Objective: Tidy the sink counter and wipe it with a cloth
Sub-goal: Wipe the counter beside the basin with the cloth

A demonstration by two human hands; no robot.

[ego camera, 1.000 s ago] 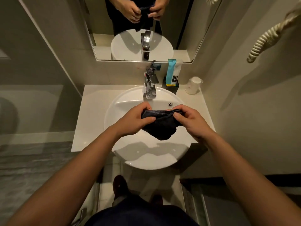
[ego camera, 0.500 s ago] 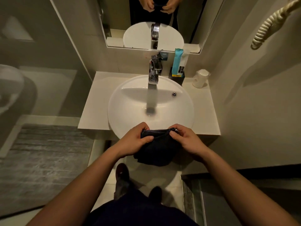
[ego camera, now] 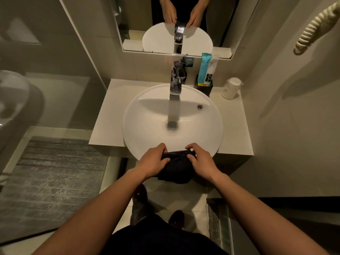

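A dark cloth (ego camera: 176, 168) hangs bunched between both hands, just in front of the near rim of the round white basin (ego camera: 139, 115). My left hand (ego camera: 153, 161) grips its left end and my right hand (ego camera: 201, 162) grips its right end, thumbs on top. The pale counter (ego camera: 108, 115) surrounds the basin. A chrome tap (ego camera: 175, 83) stands at the basin's back.
On the counter's back right stand a blue and white packet (ego camera: 206, 70) in a dark holder and an upturned white cup (ego camera: 230, 88). A mirror (ego camera: 147, 19) hangs above. A glass partition and grey mat (ego camera: 51, 177) lie left, a wall right.
Both hands have drawn the cloth back from above the basin to in front of its near rim. The drain now shows. The grip on the cloth is unchanged.
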